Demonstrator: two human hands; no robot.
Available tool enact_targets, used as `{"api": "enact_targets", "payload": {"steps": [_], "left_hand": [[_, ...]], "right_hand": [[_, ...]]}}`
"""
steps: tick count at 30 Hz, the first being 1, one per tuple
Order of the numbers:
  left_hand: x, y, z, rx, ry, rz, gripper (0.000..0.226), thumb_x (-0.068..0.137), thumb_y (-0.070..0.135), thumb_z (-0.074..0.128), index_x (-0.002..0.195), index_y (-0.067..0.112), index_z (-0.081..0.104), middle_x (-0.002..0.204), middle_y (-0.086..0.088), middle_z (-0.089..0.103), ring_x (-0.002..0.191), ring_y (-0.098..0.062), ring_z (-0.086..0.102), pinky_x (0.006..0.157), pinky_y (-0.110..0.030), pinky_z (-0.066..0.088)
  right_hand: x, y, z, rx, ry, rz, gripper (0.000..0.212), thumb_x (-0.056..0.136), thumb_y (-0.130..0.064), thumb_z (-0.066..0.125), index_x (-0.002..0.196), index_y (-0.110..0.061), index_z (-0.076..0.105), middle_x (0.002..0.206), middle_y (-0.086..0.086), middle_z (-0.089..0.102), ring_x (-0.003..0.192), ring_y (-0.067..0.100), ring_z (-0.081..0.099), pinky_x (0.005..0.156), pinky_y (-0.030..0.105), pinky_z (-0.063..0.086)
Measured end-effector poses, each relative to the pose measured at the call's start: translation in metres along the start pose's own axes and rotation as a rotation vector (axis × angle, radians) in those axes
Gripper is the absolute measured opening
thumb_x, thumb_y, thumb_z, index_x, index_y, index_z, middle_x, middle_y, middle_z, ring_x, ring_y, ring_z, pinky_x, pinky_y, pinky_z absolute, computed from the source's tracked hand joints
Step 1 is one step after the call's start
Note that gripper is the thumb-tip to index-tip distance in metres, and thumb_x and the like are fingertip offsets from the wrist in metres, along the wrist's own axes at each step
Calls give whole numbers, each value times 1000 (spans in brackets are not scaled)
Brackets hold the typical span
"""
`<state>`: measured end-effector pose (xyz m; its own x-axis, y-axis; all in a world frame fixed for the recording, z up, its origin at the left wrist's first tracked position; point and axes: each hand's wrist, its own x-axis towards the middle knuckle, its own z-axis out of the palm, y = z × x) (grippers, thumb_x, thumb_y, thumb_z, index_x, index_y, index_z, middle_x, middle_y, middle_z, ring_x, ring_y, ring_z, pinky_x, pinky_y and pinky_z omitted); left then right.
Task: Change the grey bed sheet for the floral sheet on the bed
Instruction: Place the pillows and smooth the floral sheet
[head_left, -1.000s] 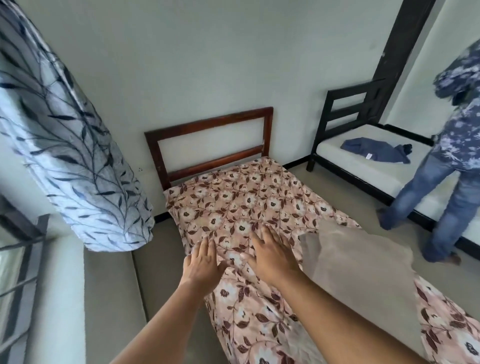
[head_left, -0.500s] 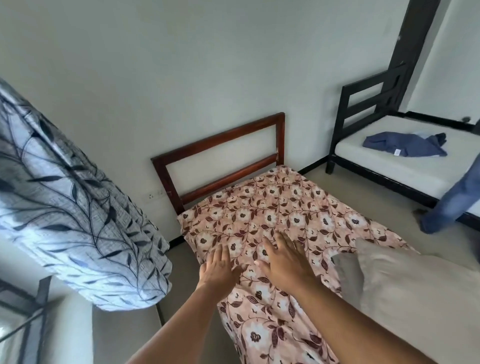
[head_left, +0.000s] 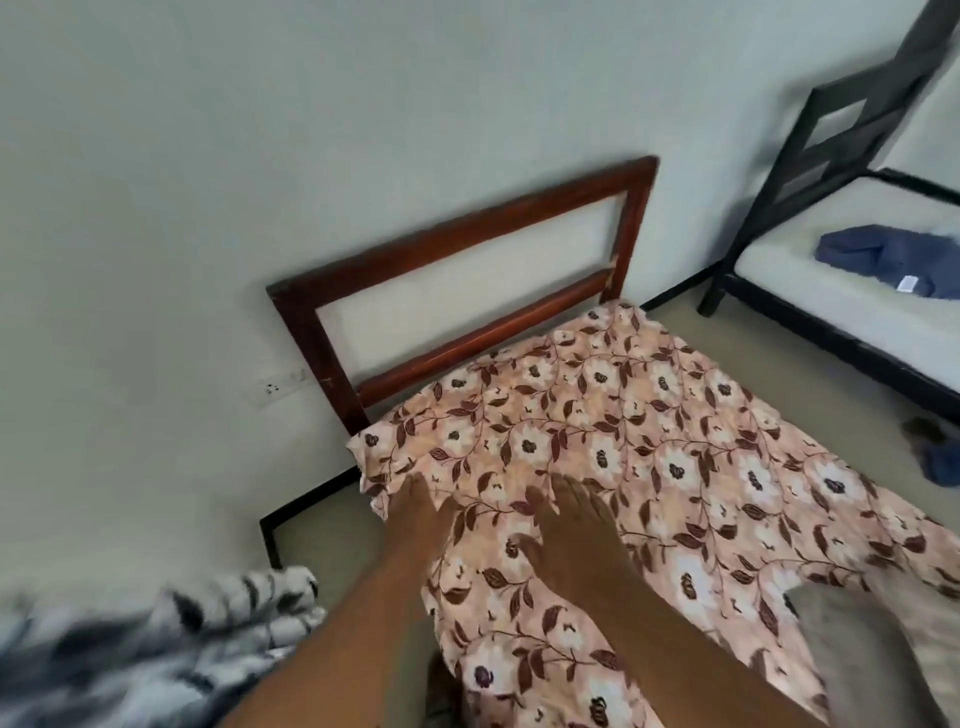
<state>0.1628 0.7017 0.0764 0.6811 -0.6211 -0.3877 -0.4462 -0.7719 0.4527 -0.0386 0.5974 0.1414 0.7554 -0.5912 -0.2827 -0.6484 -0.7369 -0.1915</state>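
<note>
We look down on a bed whose floral sheet (head_left: 649, 415) is spread over the mattress, its long axis running from the wooden headboard (head_left: 457, 244) at the wall toward the lower right. Both hands lie flat on it, fingers straight, gripping nothing: the left hand (head_left: 415, 512) at the sheet's left edge, the right hand (head_left: 576, 530) near it, further in. The loose head-end corner (head_left: 374, 457) lies just ahead of the left fingertips, toward the headboard, so we judge the left hand nearer for smoothing it. A greyish cloth (head_left: 857, 654) at lower right is too blurred to identify.
</note>
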Motion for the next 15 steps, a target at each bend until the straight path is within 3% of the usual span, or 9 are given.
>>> {"api": "enact_targets", "payload": {"steps": [4, 7, 11, 15], "left_hand": [[116, -74, -6, -195, 29, -140, 75, 97, 39, 58, 156, 15, 20, 153, -15, 40, 135, -35, 45, 113, -46, 40], [200, -132, 0, -252, 22, -285, 62, 95, 36, 60, 148, 14, 38, 137, -16, 55, 118, -35, 58, 102, -49, 49], [284, -186, 28, -312, 28, -384, 47, 94, 38, 60, 131, 11, 54, 121, -15, 64, 108, -32, 63, 92, -48, 55], [344, -197, 43, -401, 54, -463, 45, 95, 36, 63, 131, 12, 55, 121, -8, 65, 108, -29, 64, 91, -46, 56]], "right_hand": [[118, -45, 29, -10, -124, -8, 70, 104, -58, 31, 162, -22, 15, 169, 16, 8, 157, 31, 5, 125, 51, 13], [201, -79, 55, 18, -196, -55, 70, 104, -57, 30, 162, -22, 12, 169, 15, 7, 157, 29, 4, 125, 48, 12], [283, -107, 103, -1, -273, -117, 70, 105, -55, 32, 162, -20, 11, 169, 15, 6, 157, 31, 5, 125, 46, 12], [343, -117, 151, -48, -314, -180, 69, 105, -53, 37, 161, -19, 15, 169, 16, 9, 157, 31, 8, 124, 46, 17]]}}
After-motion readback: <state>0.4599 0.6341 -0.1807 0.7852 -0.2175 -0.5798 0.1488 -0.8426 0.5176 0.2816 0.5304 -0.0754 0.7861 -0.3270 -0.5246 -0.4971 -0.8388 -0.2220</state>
